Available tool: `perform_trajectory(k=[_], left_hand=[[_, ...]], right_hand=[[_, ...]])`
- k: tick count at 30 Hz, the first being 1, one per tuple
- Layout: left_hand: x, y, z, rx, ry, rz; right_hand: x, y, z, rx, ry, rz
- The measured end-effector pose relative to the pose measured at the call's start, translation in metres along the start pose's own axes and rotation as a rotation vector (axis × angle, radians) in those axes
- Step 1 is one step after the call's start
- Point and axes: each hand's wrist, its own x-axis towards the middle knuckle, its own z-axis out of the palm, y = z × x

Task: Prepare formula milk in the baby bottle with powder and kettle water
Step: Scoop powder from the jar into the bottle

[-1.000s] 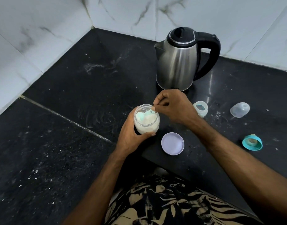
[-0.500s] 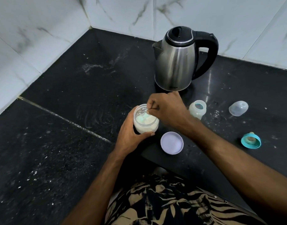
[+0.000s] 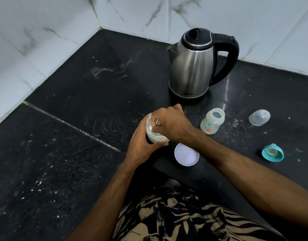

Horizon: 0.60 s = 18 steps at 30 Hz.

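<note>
Head view shows the left hand (image 3: 141,145) wrapped around a small clear jar (image 3: 154,135) of white powder, fingers curled on its side, holding it just above the black counter (image 3: 80,94). The right hand (image 3: 170,122) covers the mouth of the jar, its fingertips pinched together inside; a scoop is not clear to see there. The open bottle (image 3: 212,121) stands on the counter to the right of the hands, a little tilted in this view, not touched. The steel kettle (image 3: 193,66) stands behind it, lid closed. A white lid (image 3: 186,154) lies just under the right wrist. The clear cap (image 3: 259,117) and the teal ring with teat (image 3: 272,152) lie apart on the right side.
</note>
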Motion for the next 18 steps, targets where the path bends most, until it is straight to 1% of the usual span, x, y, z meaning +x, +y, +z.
perform_trajectory(k=[3,6,10,18], left_hand=[[0.001,0.001,-0.002,-0.009,0.013,0.018],[0.001,0.000,-0.003,-0.007,0.016,0.032],[0.004,-0.002,-0.004,0.007,0.000,0.042],[0.014,-0.005,-0.010,0.039,-0.059,0.067]], right_hand=[[-0.002,0.006,-0.007,0.116,0.034,0.072],[-0.004,0.019,-0.016,0.300,0.066,0.154],[-0.006,0.038,-0.017,0.526,0.075,0.185],[-0.008,0.046,-0.023,0.576,0.157,0.185]])
